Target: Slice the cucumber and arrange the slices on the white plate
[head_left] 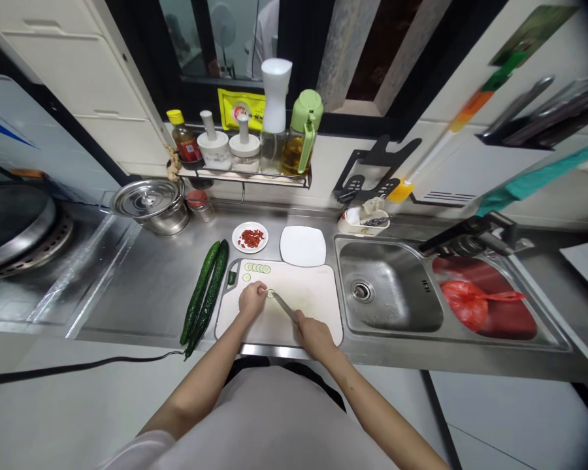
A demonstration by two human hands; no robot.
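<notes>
A white cutting board (304, 303) lies on the steel counter in front of me. My left hand (251, 300) is curled on the board, pressing down a short piece of cucumber (271, 294) whose cut end shows. My right hand (314, 335) is closed round the handle of a knife (285, 305), its blade angled toward the cut end. Several thin cucumber slices (257, 268) lie in a row at the board's far left, beside a small green end piece (232, 277). Two whole cucumbers (204, 295) lie on the counter to the left of the board.
Behind the board stand a small dish of red bits (249, 237) and a white square plate (302, 246). A double sink (389, 294) is to the right, with a red bag (465, 303) in its far basin. A lidded steel pot (151, 203) and a rack of bottles (245, 171) are at the back left.
</notes>
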